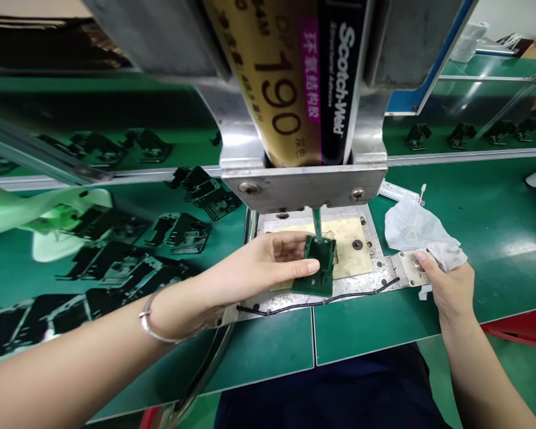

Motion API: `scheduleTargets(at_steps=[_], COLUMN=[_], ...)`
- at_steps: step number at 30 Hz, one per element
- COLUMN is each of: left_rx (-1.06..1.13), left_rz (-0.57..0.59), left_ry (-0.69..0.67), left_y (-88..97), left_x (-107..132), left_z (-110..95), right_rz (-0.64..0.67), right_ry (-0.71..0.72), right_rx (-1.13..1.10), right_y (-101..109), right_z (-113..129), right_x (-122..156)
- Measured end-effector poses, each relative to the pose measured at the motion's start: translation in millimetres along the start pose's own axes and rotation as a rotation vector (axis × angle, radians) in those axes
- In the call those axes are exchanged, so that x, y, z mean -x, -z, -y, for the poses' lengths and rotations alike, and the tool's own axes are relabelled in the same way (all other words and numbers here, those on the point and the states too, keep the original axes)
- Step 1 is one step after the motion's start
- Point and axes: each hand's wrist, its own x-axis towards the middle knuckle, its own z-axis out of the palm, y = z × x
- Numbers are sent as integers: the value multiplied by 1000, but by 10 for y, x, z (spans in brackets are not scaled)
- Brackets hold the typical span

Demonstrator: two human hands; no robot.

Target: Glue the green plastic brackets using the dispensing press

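My left hand (290, 262) pinches a small dark green plastic part (320, 268), thumb on its front face. Straight above it, a thin green nozzle (317, 223) points down with its tip at the part's upper edge; whether they touch I cannot tell. The nozzle comes out of a metal dispenser (304, 187) carrying a gold and black Scotch-Weld DP190 adhesive cartridge (290, 89). At the right end of the metal base plate (245, 313), my right hand (453, 283) is closed around a crumpled white wipe (446, 255), with its thumb at a round metal button (418, 264).
Several dark plastic parts (187, 232) lie in rows on the green table (268, 345) at left. More parts (462, 136) stand along the back ledge. A white bag (413, 223) and a white tube (397, 192) lie at right. A light green fan (71, 205) stands far left.
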Motion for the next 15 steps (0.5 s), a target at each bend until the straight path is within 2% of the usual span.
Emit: scheduleTargets(at_steps=[3, 6, 7, 8, 10, 11, 13, 15], left_rx=[71, 144, 153, 162, 186, 197, 196, 128], left_rz=[134, 296, 367, 444, 583, 613, 581, 401], left_ry=[62, 80, 95, 118, 162, 181, 196, 134], left_y=[-11, -58, -75, -92, -132, -156, -218, -284], left_x=[164, 308, 345, 375, 418, 434, 461, 492], left_z=[-51, -19, -2, 13, 33, 38, 41, 38], right_rz=[-11, -48, 32, 181, 642, 823, 1038, 1146], right_ry=[62, 325, 451, 573, 762, 805, 859, 906], right_rx=[34, 57, 18, -35, -141, -133, -106, -147], right_y=[32, 147, 192, 231, 254, 229, 100, -91], right_z=[0, 154, 267, 410, 763, 947, 1258, 1435], right_x=[-3, 80, 135, 204, 359, 436, 563, 642])
